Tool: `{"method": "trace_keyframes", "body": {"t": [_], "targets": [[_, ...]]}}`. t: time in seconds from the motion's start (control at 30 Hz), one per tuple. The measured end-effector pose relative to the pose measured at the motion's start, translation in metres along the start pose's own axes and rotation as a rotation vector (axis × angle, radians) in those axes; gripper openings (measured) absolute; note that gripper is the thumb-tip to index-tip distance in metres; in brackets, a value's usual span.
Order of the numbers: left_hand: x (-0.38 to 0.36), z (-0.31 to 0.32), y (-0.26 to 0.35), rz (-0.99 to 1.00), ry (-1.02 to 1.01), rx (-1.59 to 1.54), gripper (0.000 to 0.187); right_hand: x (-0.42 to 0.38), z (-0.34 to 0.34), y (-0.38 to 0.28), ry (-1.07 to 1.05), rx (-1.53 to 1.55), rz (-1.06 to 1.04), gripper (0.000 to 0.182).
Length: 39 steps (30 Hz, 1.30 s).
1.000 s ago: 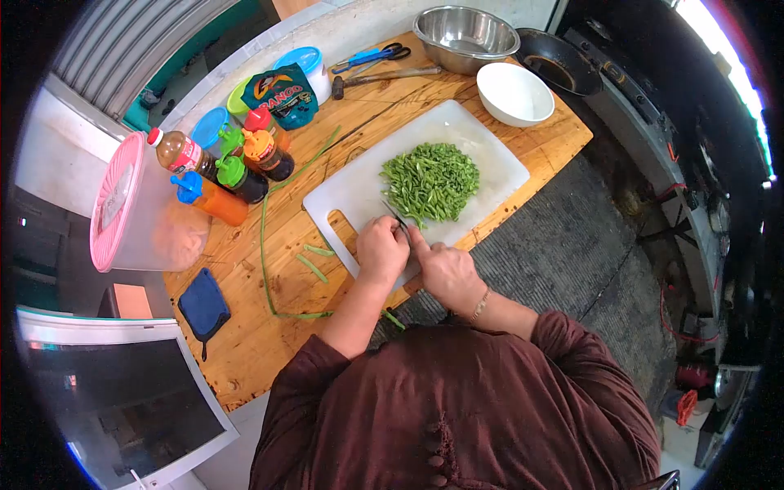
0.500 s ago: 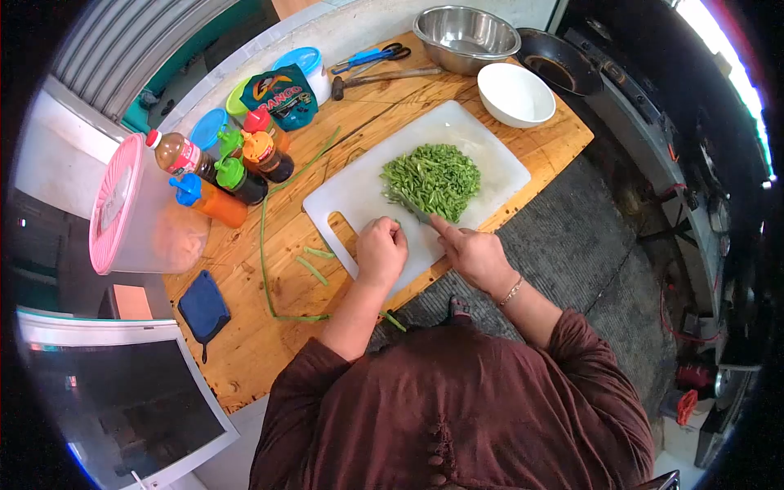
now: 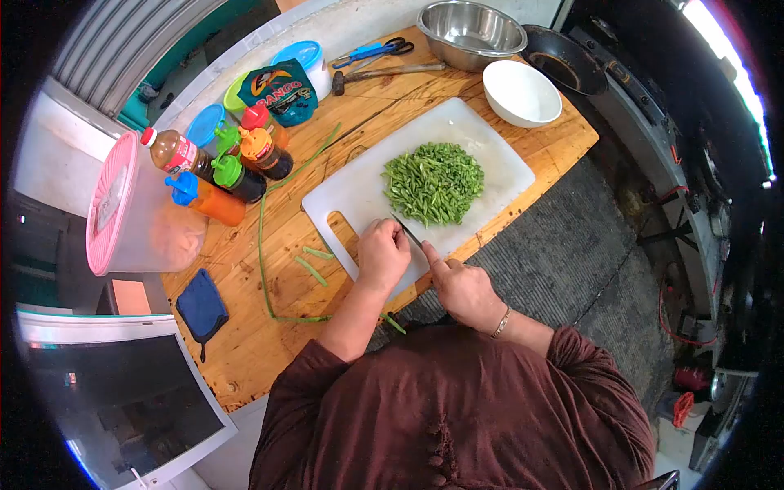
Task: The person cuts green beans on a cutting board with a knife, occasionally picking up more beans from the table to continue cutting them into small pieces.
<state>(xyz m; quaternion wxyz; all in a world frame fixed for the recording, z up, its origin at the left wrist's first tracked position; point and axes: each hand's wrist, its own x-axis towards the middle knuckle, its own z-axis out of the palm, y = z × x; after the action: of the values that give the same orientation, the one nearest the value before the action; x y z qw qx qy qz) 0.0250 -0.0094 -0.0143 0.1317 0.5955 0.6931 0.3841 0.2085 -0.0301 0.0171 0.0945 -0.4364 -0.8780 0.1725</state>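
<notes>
A white cutting board (image 3: 505,163) lies at an angle on the table, with a heap of chopped green beans (image 3: 434,184) on it. My right hand (image 3: 467,292) grips a knife (image 3: 410,233), index finger stretched along the back of its blade; the handle is hidden in the palm. My left hand (image 3: 384,255) is closed over the board's near edge, fingers curled, right beside the blade tip. What those fingers hold is hidden. Left of the board lie short bean pieces (image 3: 311,271) and a long thin green bean (image 3: 262,245) that bends across the wood.
Sauce bottles (image 3: 242,181), a lidded pink tub (image 3: 155,212) and a green pouch (image 3: 282,95) stand at the left and back. A hammer (image 3: 392,73), scissors (image 3: 384,51), steel bowl (image 3: 472,37), white bowl (image 3: 523,94) and black pan (image 3: 563,61) line the far side. A blue cloth (image 3: 202,305) lies front left.
The knife has moved from the heap's near edge toward my left fingers, blade now beside them. My right hand has shifted slightly down and toward my body. My left hand has barely moved.
</notes>
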Motion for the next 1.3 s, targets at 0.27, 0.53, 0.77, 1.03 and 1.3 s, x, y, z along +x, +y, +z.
{"method": "trace_keyframes", "body": {"t": [0.27,0.53,0.77,1.03,1.3], "targets": [[-0.002,0.0,0.008,0.031,0.024,0.124,0.008,0.028,0.007,-0.008,0.035,0.039,-0.004,0.064],[-0.001,-0.003,0.01,0.01,0.03,0.072,0.012,-0.001,-0.01,0.018,-0.009,0.033,0.025,0.061],[-0.002,-0.002,0.007,-0.062,0.022,0.067,0.012,-0.001,-0.021,0.006,-0.065,0.048,-0.039,0.065],[-0.003,0.004,0.017,-0.053,0.092,0.189,0.014,0.023,-0.002,0.007,-0.143,0.011,-0.032,0.068],[-0.007,0.006,0.016,-0.231,0.093,0.059,0.007,0.021,-0.019,0.022,-0.084,-0.008,-0.118,0.065]]}}
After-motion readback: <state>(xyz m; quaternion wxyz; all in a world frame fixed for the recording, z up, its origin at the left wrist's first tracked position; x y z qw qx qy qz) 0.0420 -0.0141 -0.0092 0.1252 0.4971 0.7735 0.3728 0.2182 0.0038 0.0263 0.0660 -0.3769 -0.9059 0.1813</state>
